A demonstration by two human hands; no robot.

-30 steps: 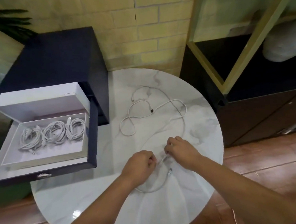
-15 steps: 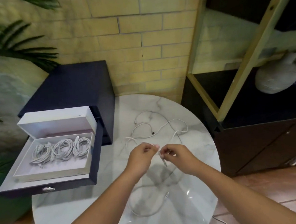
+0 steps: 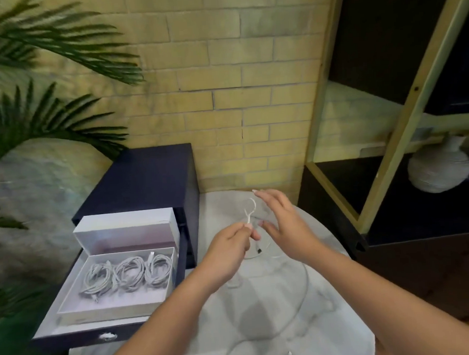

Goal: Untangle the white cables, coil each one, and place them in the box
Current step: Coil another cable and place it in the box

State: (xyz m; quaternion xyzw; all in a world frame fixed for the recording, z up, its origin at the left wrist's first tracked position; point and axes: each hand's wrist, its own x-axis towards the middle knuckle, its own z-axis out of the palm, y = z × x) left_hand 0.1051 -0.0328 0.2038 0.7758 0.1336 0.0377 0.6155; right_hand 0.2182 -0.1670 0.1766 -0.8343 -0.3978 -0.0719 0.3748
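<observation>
**One white cable up in the air, three coils already boxed**

Got the left hand (image 3: pixel 229 249) pinching a thin white cable (image 3: pixel 248 217) between thumb and fingertips, raised above the round marble table (image 3: pixel 342 335). Seeing a small loop of it poking up past the fingertips, plus a short tail hanging below with a dark connector (image 3: pixel 259 250) on the end. Can only make out the rest as a faint, blurred arc sweeping down across the tabletop.

Got the right hand (image 3: pixel 284 221) just beside that loop, fingers straight and spread, gripping nothing. Can't tell whether it's actually touching the cable.

Over on the left, spotted a white box (image 3: pixel 110 312) sitting in the pulled-out drawer (image 3: pixel 81 336) of a navy cabinet (image 3: pixel 145 177), with its lid (image 3: pixel 126 225) standing up at the back. Counting three white cable coils (image 3: pixel 129 274) lined up side by side inside, toward the back of the box.

As for the room: yellow brick wall (image 3: pixel 235 67) behind the table, palm fronds (image 3: pixel 55 48) filling the upper left, and a dark shelving unit (image 3: pixel 405 112) with a pale frame on the right, holding a pale ribbed vase (image 3: pixel 438 169).
</observation>
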